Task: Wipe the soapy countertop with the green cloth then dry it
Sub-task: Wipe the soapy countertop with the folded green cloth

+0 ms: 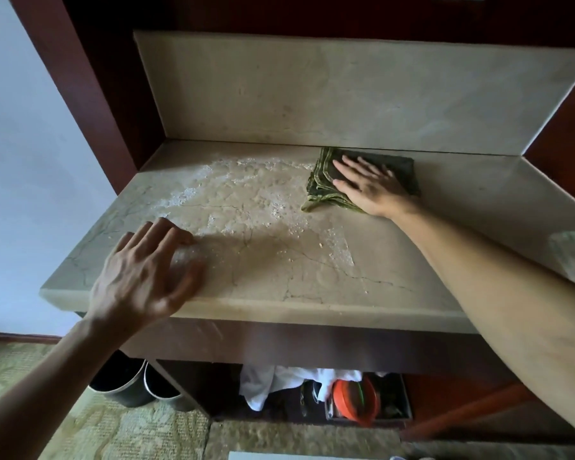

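Note:
A beige stone countertop (312, 260) fills the middle of the head view. White soap foam (213, 184) is spread over its left and middle part. The folded green cloth (322, 180) lies at the back right, near the backsplash. My right hand (369, 187) presses flat on the cloth with fingers spread. My left hand (143, 273) hovers over the counter's front left edge with loosely spread fingers, holding nothing.
A stone backsplash (312, 94) rises behind the counter and a stone side panel (545, 200) on the right. Dark wood framing stands at the left. Below the counter sit a white cloth (279, 380), an orange-lidded container (356, 401) and two dark cylindrical bins (130, 386).

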